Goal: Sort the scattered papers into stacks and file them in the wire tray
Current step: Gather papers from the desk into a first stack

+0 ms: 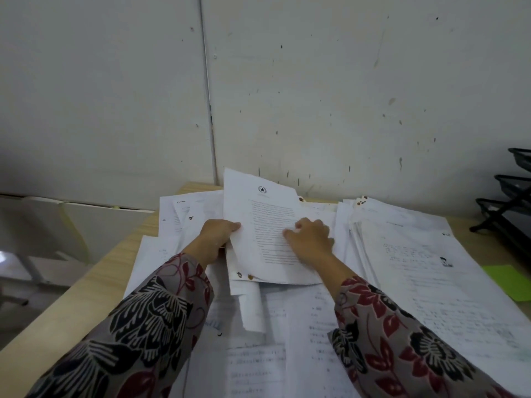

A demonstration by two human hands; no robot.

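Pinching the limp sheet (270,225) at 9 o'clock, left hand (214,239) holds; right hand (311,239) presses flat, gripping nothing; support both edges.

Single head-worn wide-angle view. Looks forward and down from above the near edge of the worktop (94,282), close over the papers (431,268), facing the wall (316,96). Both forearms enter from bottom of frame.

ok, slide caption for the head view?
Both hands, left and right, lift a printed sheet off scattered papers; wire tray at right.
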